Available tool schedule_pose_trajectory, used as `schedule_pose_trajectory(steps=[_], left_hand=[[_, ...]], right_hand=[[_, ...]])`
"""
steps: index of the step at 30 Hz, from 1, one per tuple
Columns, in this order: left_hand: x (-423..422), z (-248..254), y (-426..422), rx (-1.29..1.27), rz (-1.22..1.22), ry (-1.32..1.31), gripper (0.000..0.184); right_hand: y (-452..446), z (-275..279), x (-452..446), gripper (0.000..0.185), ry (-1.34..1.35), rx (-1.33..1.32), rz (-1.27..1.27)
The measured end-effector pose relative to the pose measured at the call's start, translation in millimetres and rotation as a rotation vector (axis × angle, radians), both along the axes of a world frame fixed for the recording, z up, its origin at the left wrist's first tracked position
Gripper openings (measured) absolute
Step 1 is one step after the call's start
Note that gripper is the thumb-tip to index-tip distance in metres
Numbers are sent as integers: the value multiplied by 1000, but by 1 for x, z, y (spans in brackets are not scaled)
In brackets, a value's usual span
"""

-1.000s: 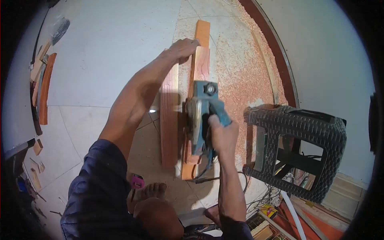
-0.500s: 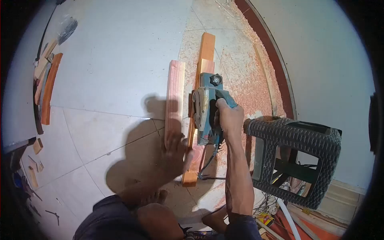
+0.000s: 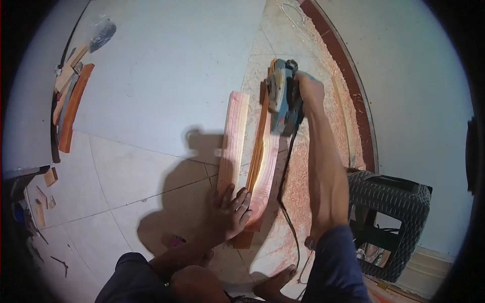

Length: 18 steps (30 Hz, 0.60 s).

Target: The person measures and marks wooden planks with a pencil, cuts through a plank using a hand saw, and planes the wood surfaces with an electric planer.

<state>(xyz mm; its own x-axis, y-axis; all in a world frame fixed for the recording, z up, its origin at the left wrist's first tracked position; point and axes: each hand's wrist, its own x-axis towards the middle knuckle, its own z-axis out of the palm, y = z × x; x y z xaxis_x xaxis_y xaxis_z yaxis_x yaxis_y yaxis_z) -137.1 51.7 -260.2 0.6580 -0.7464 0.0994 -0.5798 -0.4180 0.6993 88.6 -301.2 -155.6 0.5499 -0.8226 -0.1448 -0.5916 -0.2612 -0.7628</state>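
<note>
My right hand point(image 3: 310, 91) is closed round the handle of a teal power planer point(image 3: 284, 98), which rests over the far end of a reddish plank point(image 3: 268, 174). Beneath that plank lies an orange-brown wood strip point(image 3: 258, 146), showing along its left side. My left hand point(image 3: 231, 212) lies with fingers spread across the near ends of the wood, touching the plank's near left edge. Just left of the plank is a second pinkish plank point(image 3: 233, 139). The planer's black cord point(image 3: 281, 197) trails back toward me.
A black textured stool point(image 3: 417, 207) lies on its side at the right. Wood shavings point(image 3: 298, 177) cover the floor on the right. Offcuts point(image 3: 76, 108) and a plastic bag point(image 3: 102, 35) are at the far left. A pink item point(image 3: 177, 242) sits near my left forearm.
My right hand has pushed the planer forward to the plank's far end. My left hand has come back from the far end and now rests at the near end.
</note>
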Motion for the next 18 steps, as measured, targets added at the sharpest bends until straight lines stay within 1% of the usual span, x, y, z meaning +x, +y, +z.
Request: schedule_pose_trajectory(steps=[2, 4, 5, 7, 9, 10, 11, 12, 13, 14, 15, 16, 18], left_hand=[[-3, 6, 4, 14, 15, -65, 47], [5, 5, 2, 25, 25, -129, 50], [3, 2, 1, 11, 31, -80, 51], [-1, 5, 2, -5, 32, -20, 52], [6, 16, -1, 74, 62, -42, 53], [7, 15, -8, 69, 61, -33, 53], [10, 11, -21, -42, 142, -8, 55], [14, 4, -36, -155, 225, 14, 57], [16, -12, -55, -217, 250, -3, 62], [24, -1, -72, -191, 274, 5, 67], [34, 10, -91, -167, 297, 10, 73], [42, 14, -106, -170, 279, 7, 73], [51, 15, -130, 84, 254, 134, 86]], right_hand=[[-20, -10, 15, 46, -23, 29, 18], [-33, -17, 22, 26, -91, -12, -61], [-11, 0, 0, 24, -183, 66, -22], [14, 21, -57, 40, -145, 60, 21], [40, 32, -123, 33, -188, 77, 8], [59, 42, -159, 25, -185, 93, -38], [79, 56, -194, 19, -134, 169, -100], [88, 49, -232, 18, -187, 202, -120], [111, 55, -262, 18, -144, 179, -211], [132, 62, -290, 18, -99, 188, -234], [146, 51, -322, 17, -165, 159, -288], [166, 64, -340, 17, -86, 190, -295], [197, 67, -379, 17, -91, 241, -340]])
